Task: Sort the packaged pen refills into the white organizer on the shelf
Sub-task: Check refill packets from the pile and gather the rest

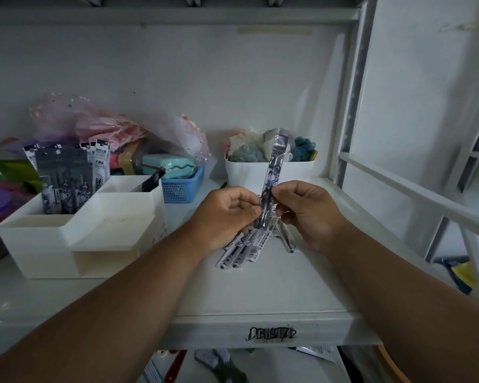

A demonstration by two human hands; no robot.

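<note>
Head view shows your white shelf [260, 294] filling the lower frame, with the white organizer [75, 230] at centre left; its rear compartments already hold upright packaged refills [67, 181]. Behind sit a blue basket [181, 189] and, right of centre, a white tub [260, 170] of fabric pieces. At mid-frame your left hand [224, 214] and right hand [304, 208] both pinch one packaged pen refill [273, 178], held upright above the shelf, fingers curled round its lower end. Loose refill packets [246, 250] lie on the shelf just beneath your hands.
</note>
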